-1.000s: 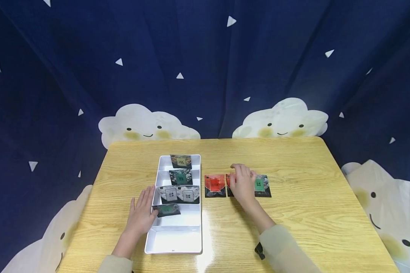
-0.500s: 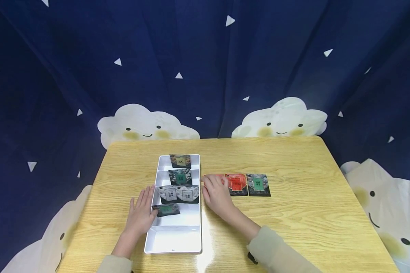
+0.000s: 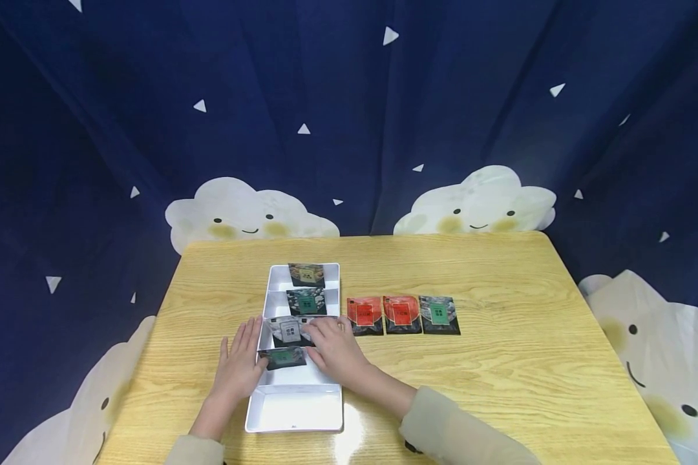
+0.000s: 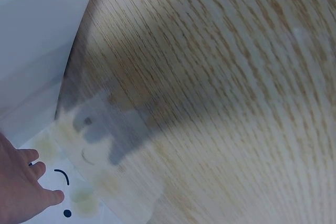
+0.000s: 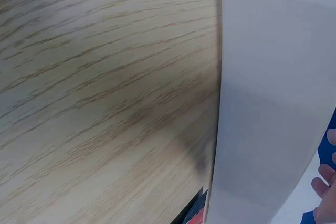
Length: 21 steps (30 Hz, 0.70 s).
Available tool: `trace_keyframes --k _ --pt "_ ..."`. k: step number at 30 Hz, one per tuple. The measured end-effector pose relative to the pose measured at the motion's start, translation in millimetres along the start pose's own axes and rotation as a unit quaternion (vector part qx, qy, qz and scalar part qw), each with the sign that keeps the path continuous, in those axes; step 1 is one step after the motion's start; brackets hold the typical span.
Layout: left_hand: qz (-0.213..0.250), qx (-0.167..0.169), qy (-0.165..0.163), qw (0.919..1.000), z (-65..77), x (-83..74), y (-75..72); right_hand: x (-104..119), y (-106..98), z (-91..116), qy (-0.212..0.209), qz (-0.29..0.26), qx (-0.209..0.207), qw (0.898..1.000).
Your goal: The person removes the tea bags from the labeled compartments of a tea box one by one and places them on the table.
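Note:
A white divided tray [image 3: 294, 409] holds upright flat sachets in several compartments. My left hand [image 3: 238, 369] lies along its left wall with straight fingers, the thumb at the corner of a dark green-labelled sachet [image 3: 285, 357]. My right hand [image 3: 336, 352] reaches over the tray's right wall to the compartment of grey-labelled sachets [image 3: 290, 331]. Its fingers overlap the right-hand grey sachet and mostly hide it, while the thumb points left below. In the right wrist view the fingertips [image 5: 321, 184] stand apart past the tray wall.
Right of the tray lie a red sachet [image 3: 365, 315], a second red sachet [image 3: 402, 314] and a green-labelled sachet [image 3: 439, 314] in a row on the wooden table [image 3: 500, 374]. Farther back in the tray stand a dark green sachet [image 3: 307, 301] and a yellow-labelled sachet [image 3: 306, 276].
My right hand has moved left from over the loose sachets to the grey sachets in the tray, uncovering the red ones. The left hand has stayed at the tray's left wall.

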<state>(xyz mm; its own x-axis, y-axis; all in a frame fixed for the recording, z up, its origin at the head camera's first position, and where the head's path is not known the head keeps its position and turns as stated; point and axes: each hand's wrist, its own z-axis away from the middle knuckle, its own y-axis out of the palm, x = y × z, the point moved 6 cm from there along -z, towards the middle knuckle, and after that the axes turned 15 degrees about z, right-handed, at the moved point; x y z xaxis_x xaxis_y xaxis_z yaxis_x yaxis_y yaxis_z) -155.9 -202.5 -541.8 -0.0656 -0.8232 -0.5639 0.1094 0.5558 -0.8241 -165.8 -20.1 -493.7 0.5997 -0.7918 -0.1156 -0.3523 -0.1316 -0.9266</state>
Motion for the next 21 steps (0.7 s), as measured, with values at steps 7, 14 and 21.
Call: trace_keyframes --k 7,14,21 --pt "-0.001 0.001 0.003 1.0 0.1 -1.1 -1.2 15.4 4.4 -6.6 -0.032 0.024 0.014 0.999" --pt "-0.002 -0.005 0.005 1.0 0.7 -1.4 -1.7 25.8 9.3 -13.7 -0.049 0.036 0.021 0.998" --pt "0.001 -0.005 0.006 1.0 0.7 -1.7 -1.1 28.9 17.0 -17.9 -0.042 0.05 0.047 0.997"
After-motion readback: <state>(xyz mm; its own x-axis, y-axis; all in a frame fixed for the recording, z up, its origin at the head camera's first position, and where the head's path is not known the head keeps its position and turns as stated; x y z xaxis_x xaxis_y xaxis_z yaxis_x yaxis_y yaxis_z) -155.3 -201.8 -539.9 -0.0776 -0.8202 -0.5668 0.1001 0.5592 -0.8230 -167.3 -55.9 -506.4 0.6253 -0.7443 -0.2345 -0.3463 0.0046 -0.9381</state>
